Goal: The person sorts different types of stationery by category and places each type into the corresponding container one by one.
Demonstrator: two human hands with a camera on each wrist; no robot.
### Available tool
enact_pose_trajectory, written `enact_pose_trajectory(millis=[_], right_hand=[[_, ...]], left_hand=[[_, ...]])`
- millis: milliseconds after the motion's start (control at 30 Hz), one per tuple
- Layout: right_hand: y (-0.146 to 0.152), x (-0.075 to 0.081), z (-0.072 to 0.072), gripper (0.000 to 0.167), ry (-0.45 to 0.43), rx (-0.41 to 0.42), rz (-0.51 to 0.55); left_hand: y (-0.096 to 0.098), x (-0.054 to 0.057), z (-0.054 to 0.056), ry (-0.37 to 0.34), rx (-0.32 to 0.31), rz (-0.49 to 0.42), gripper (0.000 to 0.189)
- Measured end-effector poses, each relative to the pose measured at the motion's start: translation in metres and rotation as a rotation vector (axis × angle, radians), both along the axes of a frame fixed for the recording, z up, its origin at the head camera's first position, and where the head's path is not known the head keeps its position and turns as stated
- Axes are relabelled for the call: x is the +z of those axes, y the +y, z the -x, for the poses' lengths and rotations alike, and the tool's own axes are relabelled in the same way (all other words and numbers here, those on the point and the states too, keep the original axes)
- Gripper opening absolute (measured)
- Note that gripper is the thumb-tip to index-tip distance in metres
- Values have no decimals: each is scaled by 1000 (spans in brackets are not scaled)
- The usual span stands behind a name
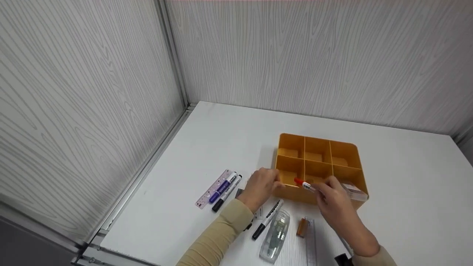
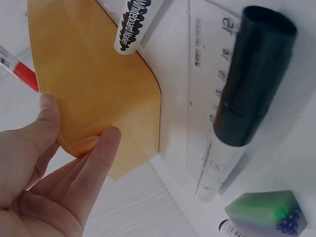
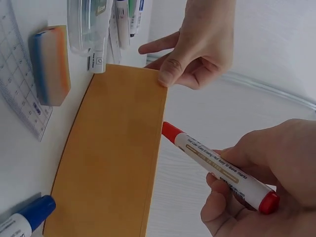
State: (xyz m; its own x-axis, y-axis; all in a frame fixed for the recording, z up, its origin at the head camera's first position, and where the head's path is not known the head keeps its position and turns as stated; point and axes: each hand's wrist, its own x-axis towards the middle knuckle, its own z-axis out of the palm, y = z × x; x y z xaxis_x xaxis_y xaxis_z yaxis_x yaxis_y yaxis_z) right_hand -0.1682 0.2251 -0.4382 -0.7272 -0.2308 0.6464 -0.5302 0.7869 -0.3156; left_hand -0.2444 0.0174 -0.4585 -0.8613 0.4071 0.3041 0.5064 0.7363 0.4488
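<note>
An orange divided box (image 1: pixel 295 192) stands on the white table. My left hand (image 1: pixel 261 184) grips the rim at its near left corner; in the left wrist view the thumb lies on the rim and the fingers (image 2: pixel 101 165) against the outer wall. My right hand (image 1: pixel 334 199) holds a white whiteboard marker (image 3: pixel 217 165) with a red cap and red end. The red cap points toward the box, over its near compartments. A whitish, flat-sided item (image 1: pixel 354 192) sits in the near right compartment.
Before the box lie a black-capped marker (image 1: pixel 268 220), a clear case (image 1: pixel 275 238), an orange-ended eraser (image 1: pixel 302 228) and a clear ruler (image 1: pixel 311 245). Leftward are a pink ruler (image 1: pixel 202 201) and a purple marker (image 1: pixel 221 191). A blue-capped marker (image 3: pixel 37 210) shows in the right wrist view.
</note>
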Motion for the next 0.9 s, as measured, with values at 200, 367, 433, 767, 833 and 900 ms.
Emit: enact_pose_trajectory(millis=[200, 367, 433, 767, 833, 900], right_hand=[[-16, -4, 20, 15, -68, 10, -64], [-25, -8, 31, 10, -141, -5, -106], [-28, -8, 35, 11, -158, -4, -110], [-36, -16, 42, 20, -104, 18, -127], [-38, -17, 41, 19, -121, 20, -117], [-40, -15, 38, 14, -145, 27, -111]], left_hand=[[0, 1, -1, -17, -2, 15, 21], [-1, 1, 0, 19, -5, 23, 20], [-1, 1, 1, 20, -5, 18, 19], [1, 0, 0, 1, 6, 31, 16], [0, -1, 0, 8, 1, 30, 16], [0, -1, 1, 17, -1, 31, 17]])
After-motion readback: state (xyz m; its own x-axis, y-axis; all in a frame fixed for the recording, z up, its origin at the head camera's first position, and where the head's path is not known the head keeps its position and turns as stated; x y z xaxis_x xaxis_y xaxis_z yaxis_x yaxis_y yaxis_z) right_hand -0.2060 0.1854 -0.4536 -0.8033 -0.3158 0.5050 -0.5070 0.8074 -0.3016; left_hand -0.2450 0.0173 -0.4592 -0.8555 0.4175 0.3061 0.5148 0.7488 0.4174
